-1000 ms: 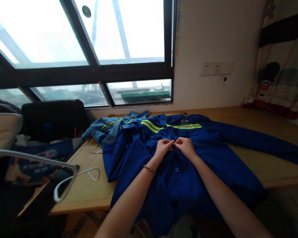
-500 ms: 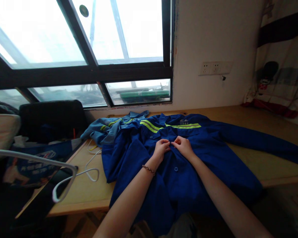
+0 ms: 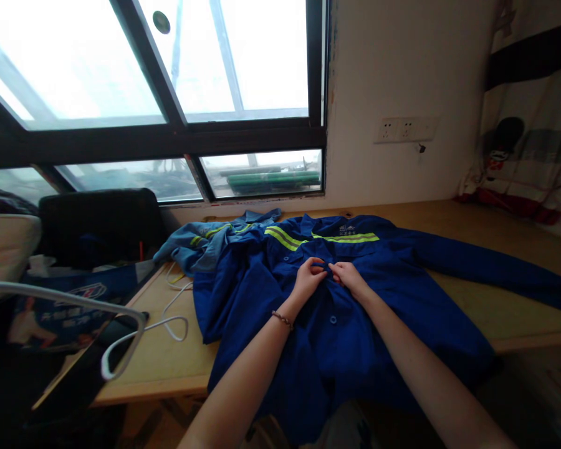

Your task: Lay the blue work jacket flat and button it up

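Note:
A dark blue work jacket with yellow-green reflective stripes lies front up on a wooden table, one sleeve stretched to the right. My left hand and my right hand meet at the jacket's front placket, just below the stripes. Both pinch the fabric edges together at a button; the button itself is hidden by my fingers. A lower button shows on the placket between my forearms. A bead bracelet sits on my left wrist.
A lighter blue garment lies bunched at the jacket's far left. A white cable loops on the table's left part. A white hanger juts in from the left. A black bag and a printed bag stand beyond the table's left edge.
My hands have stayed at the same spot on the placket, with the fingers shifting slightly closer together. The view barely moved.

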### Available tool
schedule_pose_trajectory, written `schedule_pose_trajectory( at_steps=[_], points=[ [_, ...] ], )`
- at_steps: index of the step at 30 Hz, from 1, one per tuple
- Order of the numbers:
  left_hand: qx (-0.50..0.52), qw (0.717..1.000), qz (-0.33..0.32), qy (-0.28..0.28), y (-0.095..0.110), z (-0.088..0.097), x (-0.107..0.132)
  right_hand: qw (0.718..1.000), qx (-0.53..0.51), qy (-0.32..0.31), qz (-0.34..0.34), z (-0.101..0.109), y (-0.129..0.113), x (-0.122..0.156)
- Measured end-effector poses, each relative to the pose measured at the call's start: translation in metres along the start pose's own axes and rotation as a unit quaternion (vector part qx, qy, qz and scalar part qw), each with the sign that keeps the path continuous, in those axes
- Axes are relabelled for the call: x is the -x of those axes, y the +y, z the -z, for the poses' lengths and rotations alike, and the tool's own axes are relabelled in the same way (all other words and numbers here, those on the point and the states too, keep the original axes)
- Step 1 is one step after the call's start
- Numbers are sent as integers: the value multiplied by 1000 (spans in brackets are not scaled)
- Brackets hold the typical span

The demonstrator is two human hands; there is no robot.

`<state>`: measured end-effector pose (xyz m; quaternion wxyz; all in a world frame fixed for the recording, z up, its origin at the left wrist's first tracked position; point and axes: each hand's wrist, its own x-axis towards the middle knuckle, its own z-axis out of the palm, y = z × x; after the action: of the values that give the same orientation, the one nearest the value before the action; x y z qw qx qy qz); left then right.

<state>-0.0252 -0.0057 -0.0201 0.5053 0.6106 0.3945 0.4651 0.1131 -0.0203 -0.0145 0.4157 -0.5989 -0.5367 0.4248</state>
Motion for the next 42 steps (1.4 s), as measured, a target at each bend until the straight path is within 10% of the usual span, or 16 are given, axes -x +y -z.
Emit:
schedule_pose_trajectory(
  at_steps=[5, 13, 23, 42],
  points=[
    [-43, 999, -25, -9, -14, 7, -8, 958, 244, 84, 126, -9, -7, 22],
    [-167, 982, -82, 16, -18, 9, -47, 848, 508, 84, 125, -17, -20, 58],
    [-233, 965, -120, 28, -37, 17, -108, 880, 452, 97, 109, -27, -14, 42],
    [-214, 971, -100, -38, -43, 22, -104, 881, 446, 121, 101, -23, -13, 38]
  ],
)
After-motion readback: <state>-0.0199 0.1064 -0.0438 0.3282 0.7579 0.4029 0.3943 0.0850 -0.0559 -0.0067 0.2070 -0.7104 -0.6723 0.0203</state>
